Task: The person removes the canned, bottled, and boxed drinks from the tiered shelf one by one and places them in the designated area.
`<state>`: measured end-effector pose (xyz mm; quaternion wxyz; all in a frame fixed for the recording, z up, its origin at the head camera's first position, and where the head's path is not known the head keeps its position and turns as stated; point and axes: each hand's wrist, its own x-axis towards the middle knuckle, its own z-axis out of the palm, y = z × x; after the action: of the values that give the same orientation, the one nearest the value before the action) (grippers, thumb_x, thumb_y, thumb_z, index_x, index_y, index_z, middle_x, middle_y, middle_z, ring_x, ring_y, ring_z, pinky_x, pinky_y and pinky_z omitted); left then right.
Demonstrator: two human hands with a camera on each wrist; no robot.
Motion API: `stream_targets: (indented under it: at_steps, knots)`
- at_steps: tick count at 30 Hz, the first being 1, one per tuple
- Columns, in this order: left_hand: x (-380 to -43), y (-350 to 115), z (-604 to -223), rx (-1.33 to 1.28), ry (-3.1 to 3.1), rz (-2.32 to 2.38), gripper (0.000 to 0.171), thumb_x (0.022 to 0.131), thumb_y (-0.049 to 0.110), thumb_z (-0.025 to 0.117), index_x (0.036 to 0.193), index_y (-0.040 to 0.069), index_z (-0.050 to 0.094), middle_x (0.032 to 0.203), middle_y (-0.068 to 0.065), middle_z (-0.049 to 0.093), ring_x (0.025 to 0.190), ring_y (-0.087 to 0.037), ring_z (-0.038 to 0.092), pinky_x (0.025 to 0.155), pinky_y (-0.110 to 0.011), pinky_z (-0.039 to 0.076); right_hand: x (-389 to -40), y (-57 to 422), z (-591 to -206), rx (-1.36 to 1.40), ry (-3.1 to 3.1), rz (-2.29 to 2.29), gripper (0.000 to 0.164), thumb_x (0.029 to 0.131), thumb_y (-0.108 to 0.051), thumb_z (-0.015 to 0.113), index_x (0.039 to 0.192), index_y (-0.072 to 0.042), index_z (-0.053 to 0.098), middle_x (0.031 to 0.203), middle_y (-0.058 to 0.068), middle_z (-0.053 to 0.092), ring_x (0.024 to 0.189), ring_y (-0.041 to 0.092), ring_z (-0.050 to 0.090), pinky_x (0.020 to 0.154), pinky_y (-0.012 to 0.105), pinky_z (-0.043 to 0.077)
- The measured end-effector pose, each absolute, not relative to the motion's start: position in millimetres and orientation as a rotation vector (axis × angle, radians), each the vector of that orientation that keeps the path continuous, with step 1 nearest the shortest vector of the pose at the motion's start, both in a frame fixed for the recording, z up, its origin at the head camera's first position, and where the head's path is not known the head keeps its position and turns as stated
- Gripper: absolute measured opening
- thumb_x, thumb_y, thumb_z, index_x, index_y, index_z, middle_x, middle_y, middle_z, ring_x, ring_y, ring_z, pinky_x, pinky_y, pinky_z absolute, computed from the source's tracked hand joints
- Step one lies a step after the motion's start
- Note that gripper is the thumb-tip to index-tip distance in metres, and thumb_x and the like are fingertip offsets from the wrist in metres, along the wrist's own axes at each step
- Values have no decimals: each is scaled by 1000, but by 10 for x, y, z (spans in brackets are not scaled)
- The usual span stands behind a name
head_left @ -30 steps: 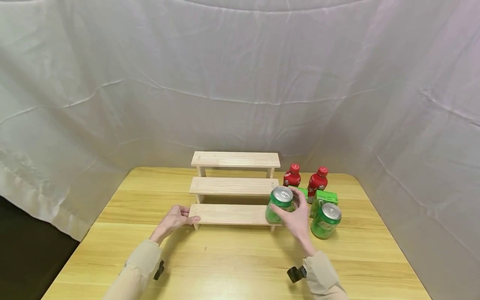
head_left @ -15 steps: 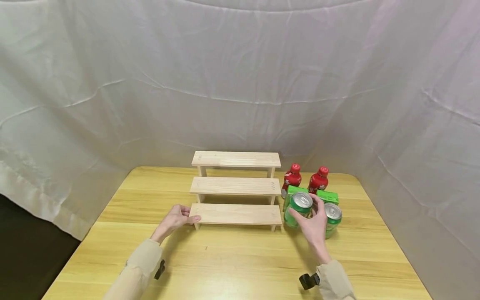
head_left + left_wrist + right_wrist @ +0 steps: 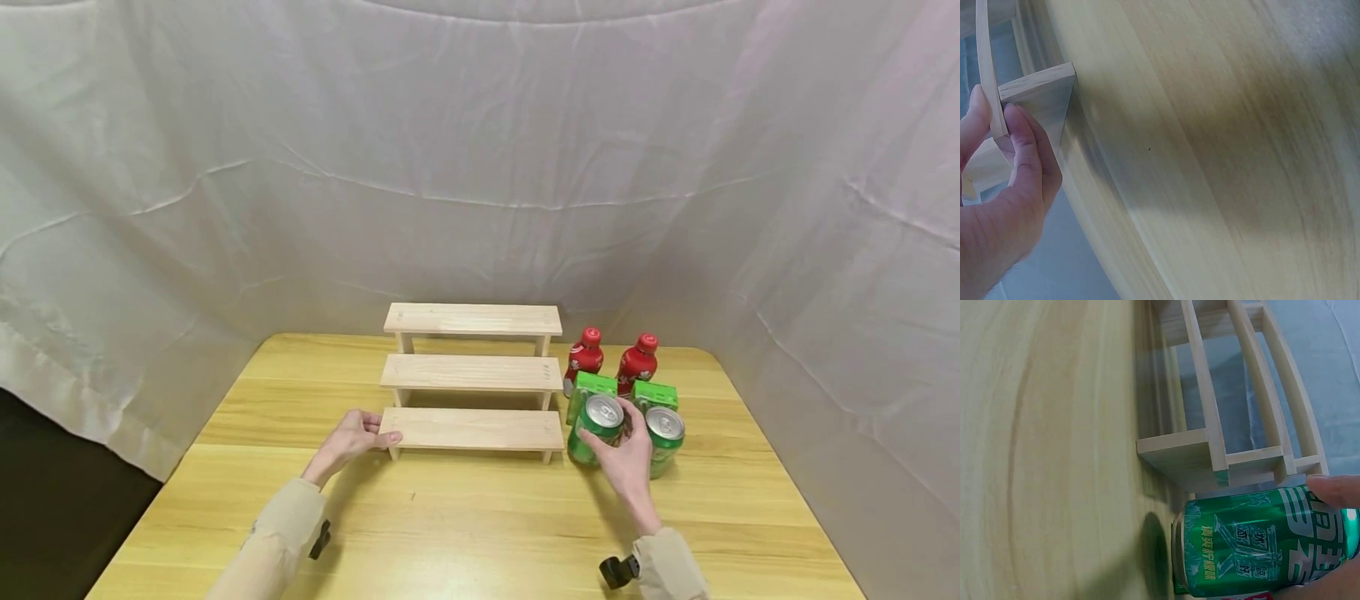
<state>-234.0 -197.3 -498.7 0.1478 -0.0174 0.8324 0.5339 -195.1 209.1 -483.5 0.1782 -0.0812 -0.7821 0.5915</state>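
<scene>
A three-step wooden shelf point(image 3: 472, 427) stands mid-table. At its lowest step's left end, my left hand point(image 3: 356, 435) pinches the board between thumb and fingers; the left wrist view shows the board edge point(image 3: 988, 69) in that pinch. To the right of the shelf, my right hand point(image 3: 628, 454) holds a green soda can point(image 3: 592, 433) upright, thumb and fingers around its sides near the top. In the right wrist view the can point(image 3: 1247, 544) shows its printed side, close beside the shelf's end. A second green can point(image 3: 666, 437) stands just right of that hand, partly covered by it.
Two green cartons point(image 3: 596, 383) stand behind the cans, partly hidden. Behind them are two red bottles point(image 3: 585, 357) with red caps. A pale curtain point(image 3: 480, 167) rises behind and beside the wooden table point(image 3: 465, 517).
My right hand has carried the can from over the lowest step's right end to the right, off the shelf, then lowered it slightly. My left hand has stayed on the step.
</scene>
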Motion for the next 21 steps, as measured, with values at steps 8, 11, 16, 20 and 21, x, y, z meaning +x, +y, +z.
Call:
stream_targets:
  at_steps: [8, 11, 16, 20, 21]
  knots:
    - [-2342, -1976, -4988, -53, 2394, 1543, 45, 87, 11, 77, 115, -18, 57, 95, -19, 68, 83, -19, 63, 83, -39, 58, -1955, 2088, -4913, -255, -2266, 1637, 76, 76, 8, 79, 142, 5, 42, 143, 27, 52, 135, 36, 49, 112, 18, 39]
    - [-2339, -1958, -4971, -43, 2403, 1534, 44, 88, 10, 75, 115, -20, 56, 95, -20, 68, 83, -18, 62, 84, -41, 57, -1956, 2101, -4928, -261, -2277, 1643, 76, 76, 8, 78, 143, 5, 42, 143, 27, 51, 135, 36, 48, 102, 4, 35]
    - [-2337, -1953, -4966, -59, 2398, 1538, 45, 87, 11, 77, 115, -18, 57, 95, -19, 68, 83, -19, 63, 83, -38, 57, -1953, 2110, -4946, -268, -2288, 1658, 76, 76, 9, 77, 143, 5, 41, 142, 28, 51, 135, 37, 48, 98, 1, 34]
    - [-2352, -1965, -4987, -62, 2398, 1531, 47, 87, 13, 77, 116, -18, 57, 97, -19, 68, 85, -20, 63, 85, -38, 57, -1959, 2117, -4964, -270, -2307, 1639, 76, 77, 8, 77, 143, 5, 40, 142, 28, 51, 135, 39, 48, 105, 11, 38]
    - [-2353, -1965, -4988, -61, 2397, 1533, 47, 87, 13, 77, 116, -18, 57, 97, -19, 68, 85, -20, 63, 85, -39, 57, -1960, 2120, -4967, -267, -2318, 1625, 76, 77, 8, 77, 143, 5, 40, 143, 29, 50, 135, 40, 48, 110, 19, 41]
